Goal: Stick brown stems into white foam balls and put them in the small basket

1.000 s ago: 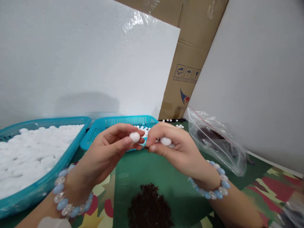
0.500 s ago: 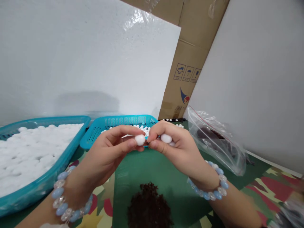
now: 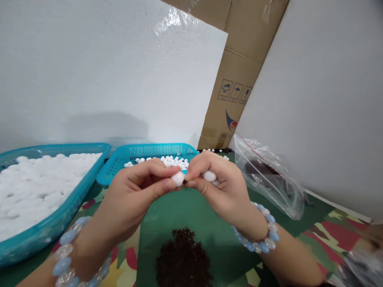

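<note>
Pinching a small round white ball (image 3: 178, 179), the left hand (image 3: 134, 191) sits just beside the right hand (image 3: 220, 187). The latter, curled nearly closed, holds a smooth white oval piece (image 3: 209, 175).

- Single head-worn view, looking forward and down.
- Close to the left hand (image 3: 131, 191) and right hand (image 3: 223, 187), just below centre.
- Faces a white panel (image 3: 104, 71) beyond.

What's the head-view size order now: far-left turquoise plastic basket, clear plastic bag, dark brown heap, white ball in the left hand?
1. Turquoise basket
2. Clear bag and brown heap: too alike to rank; the heap is nearer and cut off
3. White ball in left hand
</note>
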{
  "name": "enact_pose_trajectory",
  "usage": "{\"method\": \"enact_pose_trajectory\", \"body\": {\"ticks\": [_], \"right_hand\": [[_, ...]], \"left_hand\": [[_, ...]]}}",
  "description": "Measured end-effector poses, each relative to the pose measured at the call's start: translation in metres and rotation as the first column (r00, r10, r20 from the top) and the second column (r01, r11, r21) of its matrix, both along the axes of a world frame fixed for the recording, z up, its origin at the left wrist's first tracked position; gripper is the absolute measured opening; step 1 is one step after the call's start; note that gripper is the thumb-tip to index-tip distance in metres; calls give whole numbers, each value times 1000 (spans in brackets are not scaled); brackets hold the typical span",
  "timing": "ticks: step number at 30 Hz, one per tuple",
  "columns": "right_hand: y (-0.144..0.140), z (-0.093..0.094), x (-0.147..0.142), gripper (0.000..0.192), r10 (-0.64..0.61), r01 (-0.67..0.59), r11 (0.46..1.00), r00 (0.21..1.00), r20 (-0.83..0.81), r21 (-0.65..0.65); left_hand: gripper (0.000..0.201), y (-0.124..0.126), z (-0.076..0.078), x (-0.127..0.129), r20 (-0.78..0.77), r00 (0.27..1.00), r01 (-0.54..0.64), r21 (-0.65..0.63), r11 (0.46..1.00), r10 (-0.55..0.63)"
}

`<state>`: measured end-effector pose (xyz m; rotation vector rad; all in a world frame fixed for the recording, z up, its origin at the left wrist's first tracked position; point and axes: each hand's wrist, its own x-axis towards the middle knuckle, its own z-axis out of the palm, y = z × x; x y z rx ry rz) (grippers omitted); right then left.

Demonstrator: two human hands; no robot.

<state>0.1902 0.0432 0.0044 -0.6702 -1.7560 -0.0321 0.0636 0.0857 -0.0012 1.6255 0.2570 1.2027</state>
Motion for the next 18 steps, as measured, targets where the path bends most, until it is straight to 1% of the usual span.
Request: {"method": "enact_pose_trajectory", "body": {"ticks": [4, 7, 11, 13, 15, 16, 18], "right_hand": [[2, -3, 0, 15, 13, -12, 998, 1000, -18, 56], [2, -4, -1, 15, 13, -12, 997, 1000, -4, 74], [3, -5, -1, 15, -5, 6, 998, 1000, -20, 63], [4, -5, -1, 11, -19, 19, 997, 1000, -10, 69], [6, -4, -1, 7, -52, 43, 992, 996, 74, 117], [7, -4, -1, 9, -76, 55, 987, 988, 132, 153], [10, -4, -1, 17, -136, 88, 972, 965, 222, 216]], "left_hand": [[7, -2, -2, 0, -28, 997, -72, 126, 989, 76], [8, -3, -3, 0, -32, 992, -112, 167, 979, 119], [8, -4, -2, -1, -49, 990, -118, 216, 969, 132], [9, -3, -1, -2, -56, 991, -106, 230, 968, 122], [9, -2, 0, -2, -59, 995, -63, 185, 981, 75], [10, -2, 1, -2, -50, 998, -39, 127, 991, 46], [10, -3, 2, 0, -4, 1000, -13, -43, 999, 13]]}}
